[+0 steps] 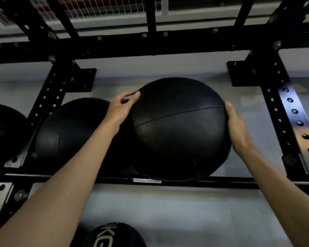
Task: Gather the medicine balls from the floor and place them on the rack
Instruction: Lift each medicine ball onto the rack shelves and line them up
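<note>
A large black medicine ball [178, 129] with a seam across it sits on the black rack's front rail [221, 181]. My left hand [120, 111] touches its upper left side with fingers loosely bent. My right hand [236, 129] lies flat against its right side, fingers straight and slightly blurred. To the left, a second black ball [70, 129] rests on the same shelf, touching the first. A third ball [4, 127] shows at the far left edge.
Perforated black rack uprights stand at left [48, 104] and right [282, 113]. A white label [147, 180] is stuck on the front rail. Another black ball with pale lettering [114, 236] sits lower down at the bottom edge. Grey floor lies behind.
</note>
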